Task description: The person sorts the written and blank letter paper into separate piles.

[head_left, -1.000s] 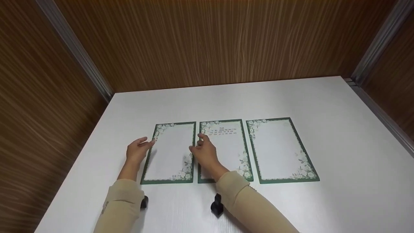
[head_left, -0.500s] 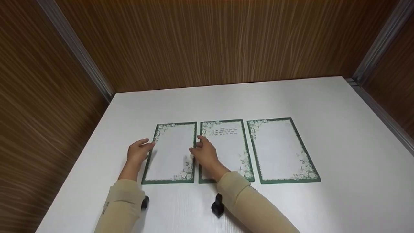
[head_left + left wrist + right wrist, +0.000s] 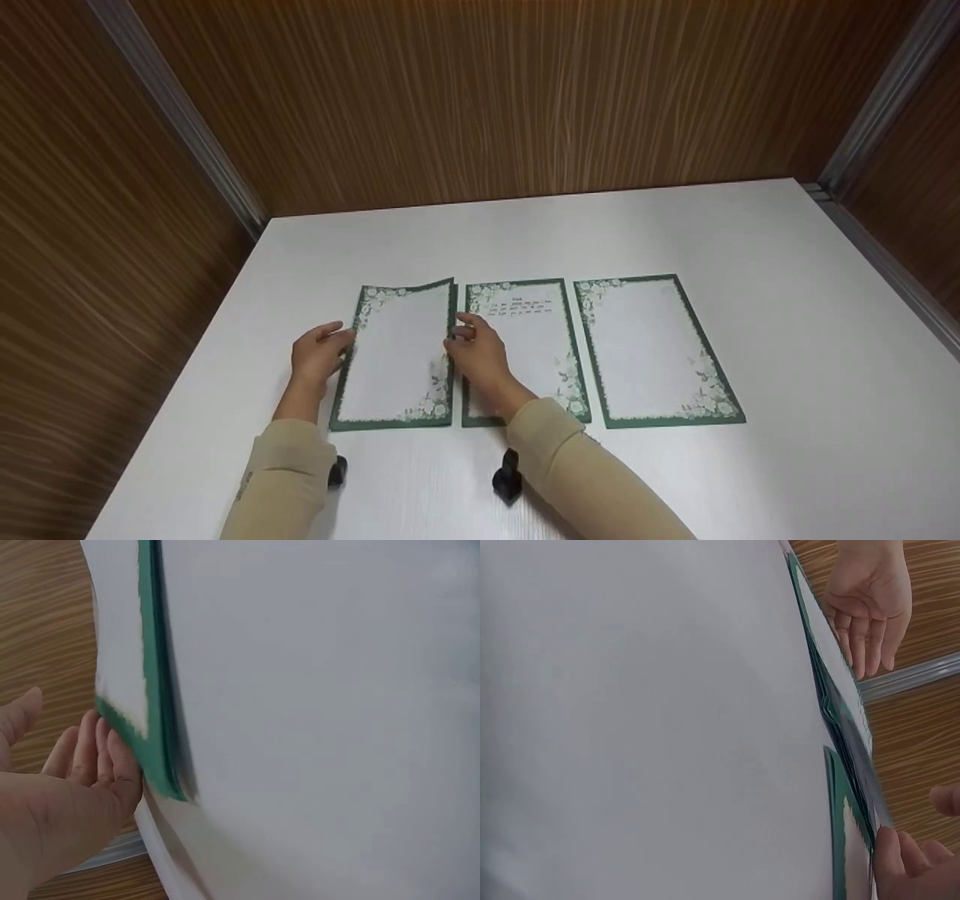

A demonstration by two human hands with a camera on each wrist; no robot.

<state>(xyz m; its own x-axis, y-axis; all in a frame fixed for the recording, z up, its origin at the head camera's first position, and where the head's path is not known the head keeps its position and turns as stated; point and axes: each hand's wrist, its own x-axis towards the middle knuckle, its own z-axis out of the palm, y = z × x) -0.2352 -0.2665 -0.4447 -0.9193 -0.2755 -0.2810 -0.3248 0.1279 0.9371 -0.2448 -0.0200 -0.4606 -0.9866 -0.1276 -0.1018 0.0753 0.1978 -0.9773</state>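
Note:
The left floral-bordered paper stack [image 3: 397, 352] lies on the white table, its top sheet bulging up along the right side, with layered green edges [image 3: 829, 701] showing in the right wrist view. My left hand [image 3: 316, 356] is at the stack's left edge; in the left wrist view its loosely bent fingers [image 3: 105, 757] meet the green border while the thumb stands apart. My right hand [image 3: 480, 356] has its fingertips at the raised right edge, overlapping the middle sheet [image 3: 525, 352]. In the right wrist view, its thumb [image 3: 946, 799] is away from the paper.
A third bordered sheet [image 3: 652, 352] lies to the right. The middle sheet carries a few printed lines near its top. Black objects [image 3: 508, 480] show by the sleeves, seemingly under the wrists. Wood-grain panels [image 3: 525, 97] stand behind and beside the white table [image 3: 810, 337].
The top sheet of the left stack has risen along its right edge at my right hand, bending its upper border. Both hands have stayed almost in place.

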